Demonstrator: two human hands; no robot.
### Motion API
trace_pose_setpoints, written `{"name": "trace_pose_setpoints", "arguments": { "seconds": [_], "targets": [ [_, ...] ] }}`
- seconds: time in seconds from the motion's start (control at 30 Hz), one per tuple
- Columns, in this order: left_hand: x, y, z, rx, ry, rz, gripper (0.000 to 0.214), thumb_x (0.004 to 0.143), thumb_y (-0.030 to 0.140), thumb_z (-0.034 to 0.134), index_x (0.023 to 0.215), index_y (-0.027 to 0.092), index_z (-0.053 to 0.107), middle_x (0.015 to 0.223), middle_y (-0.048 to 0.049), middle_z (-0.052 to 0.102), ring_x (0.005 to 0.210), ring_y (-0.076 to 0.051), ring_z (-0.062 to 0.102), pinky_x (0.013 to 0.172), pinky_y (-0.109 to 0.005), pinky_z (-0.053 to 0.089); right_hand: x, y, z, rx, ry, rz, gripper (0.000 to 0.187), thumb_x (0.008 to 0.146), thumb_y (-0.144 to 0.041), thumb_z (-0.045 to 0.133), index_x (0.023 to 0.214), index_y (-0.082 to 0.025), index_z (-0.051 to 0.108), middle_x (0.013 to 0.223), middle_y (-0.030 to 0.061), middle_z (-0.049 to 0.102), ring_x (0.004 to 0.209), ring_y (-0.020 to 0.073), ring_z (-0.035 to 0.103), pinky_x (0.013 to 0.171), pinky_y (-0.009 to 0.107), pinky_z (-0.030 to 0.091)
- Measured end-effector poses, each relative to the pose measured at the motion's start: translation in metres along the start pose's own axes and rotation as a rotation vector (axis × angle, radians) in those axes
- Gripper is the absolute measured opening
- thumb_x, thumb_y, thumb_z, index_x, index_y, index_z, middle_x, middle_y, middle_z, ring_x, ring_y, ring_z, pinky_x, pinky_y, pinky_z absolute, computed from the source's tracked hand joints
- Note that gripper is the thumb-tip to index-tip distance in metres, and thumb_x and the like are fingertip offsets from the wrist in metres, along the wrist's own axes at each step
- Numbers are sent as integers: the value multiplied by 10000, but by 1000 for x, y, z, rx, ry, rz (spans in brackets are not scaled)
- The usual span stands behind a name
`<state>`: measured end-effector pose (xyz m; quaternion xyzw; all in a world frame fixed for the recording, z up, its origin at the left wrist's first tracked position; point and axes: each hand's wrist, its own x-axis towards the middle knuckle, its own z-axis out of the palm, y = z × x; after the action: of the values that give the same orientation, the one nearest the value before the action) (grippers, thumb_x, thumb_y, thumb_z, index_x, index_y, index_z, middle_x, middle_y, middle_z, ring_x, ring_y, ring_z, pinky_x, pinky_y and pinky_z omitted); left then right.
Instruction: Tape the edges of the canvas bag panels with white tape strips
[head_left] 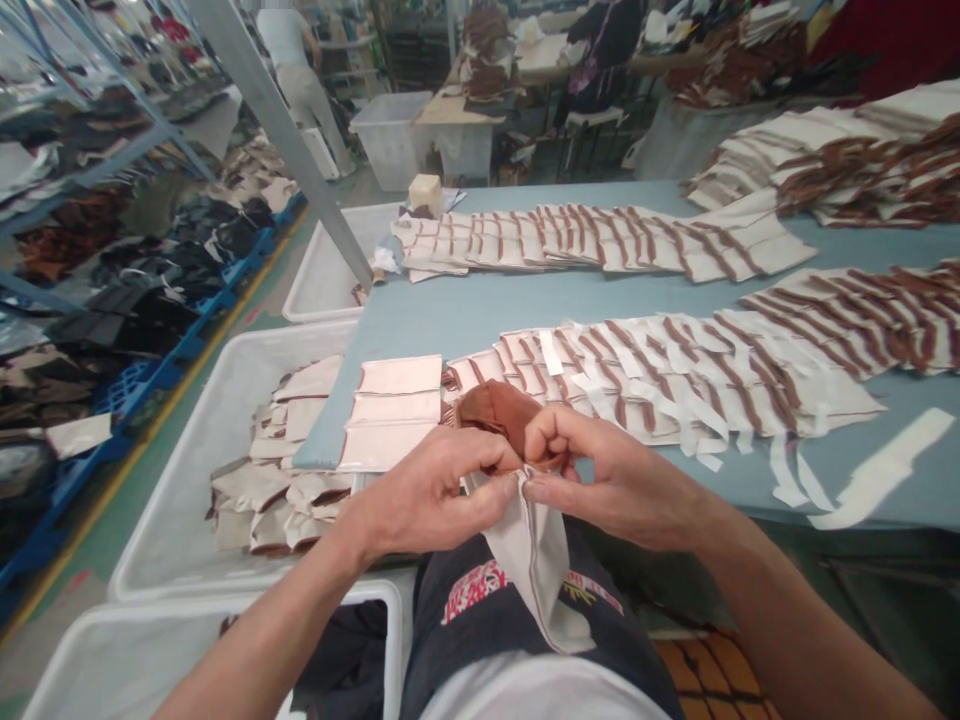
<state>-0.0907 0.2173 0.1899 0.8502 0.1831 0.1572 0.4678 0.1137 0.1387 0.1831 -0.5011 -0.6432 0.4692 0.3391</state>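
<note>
Both my hands pinch one sewn fabric piece (532, 560), cream on one side and brown on the other, in front of my apron. My left hand (442, 490) is closed on its upper edge, thumb against the seam. Right beside it, my right hand (592, 470) grips the same edge with thumb and fingers nearly touching the left. The brown part (495, 415) folds up behind my fingers, and the cream part hangs down over my lap. Just beyond lies an overlapping row of cream pieces with brown edges (630, 370), strewn with white strips (675, 395).
Cream panels (394, 405) lie at the left end of the blue table (465, 300). A second row of pieces (585, 240) runs behind. White bins (187, 470) with fabric stand at the left, near a metal post (292, 130). Other people work further back.
</note>
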Motion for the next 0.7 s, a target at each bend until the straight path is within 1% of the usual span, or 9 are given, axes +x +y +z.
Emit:
{"name": "trace_pose_setpoints", "arguments": {
  "seconds": [0.17, 0.27, 0.33, 0.5, 0.6, 0.7],
  "targets": [
    [2, 4, -2, -82, -62, -63, 222, 929, 224, 482, 713, 178, 505, 676, 49, 475, 631, -99, 436, 608, -214, 362, -2, -1, -2, -53, -10, -17, 72, 881, -201, 647, 922, -202, 588, 864, -22, 623, 741, 113, 537, 639, 221, 408],
    [1, 7, -2, -101, -81, -69, 245, 947, 233, 451, 713, 179, 500, 696, 34, 492, 654, -110, 453, 622, -219, 381, -2, -3, 0, -129, -8, -54, 64, 855, -178, 638, 895, -201, 594, 852, -23, 639, 698, 113, 527, 632, 236, 395],
    [0, 8, -1, -83, -75, -74, 261, 955, 243, 437, 710, 180, 500, 696, 23, 503, 659, -119, 462, 623, -226, 391, -2, -5, 3, -202, 13, -77, 56, 838, -172, 620, 873, -200, 587, 850, -12, 652, 695, 122, 530, 637, 249, 387],
    [-2, 11, 1, -53, -33, -94, 276, 952, 258, 445, 685, 188, 467, 667, 31, 472, 632, -116, 440, 607, -233, 370, -3, -11, 8, -364, 117, -98, 69, 778, -159, 600, 828, -202, 578, 772, -11, 653, 641, 132, 509, 626, 272, 356],
    [-2, 13, 1, -83, -27, -92, 285, 958, 261, 426, 685, 189, 460, 666, 32, 459, 635, -117, 437, 618, -239, 358, -3, -14, 11, -350, 139, -103, 50, 774, -167, 583, 792, -205, 555, 742, -14, 635, 628, 130, 503, 620, 269, 355],
    [-2, 15, 0, -137, -55, -91, 312, 981, 275, 412, 681, 194, 444, 661, 34, 441, 636, -120, 426, 617, -243, 347, -2, -15, 14, -295, 139, -77, 49, 781, -184, 568, 758, -210, 533, 725, -12, 617, 640, 135, 508, 622, 267, 362]
  ]
}}
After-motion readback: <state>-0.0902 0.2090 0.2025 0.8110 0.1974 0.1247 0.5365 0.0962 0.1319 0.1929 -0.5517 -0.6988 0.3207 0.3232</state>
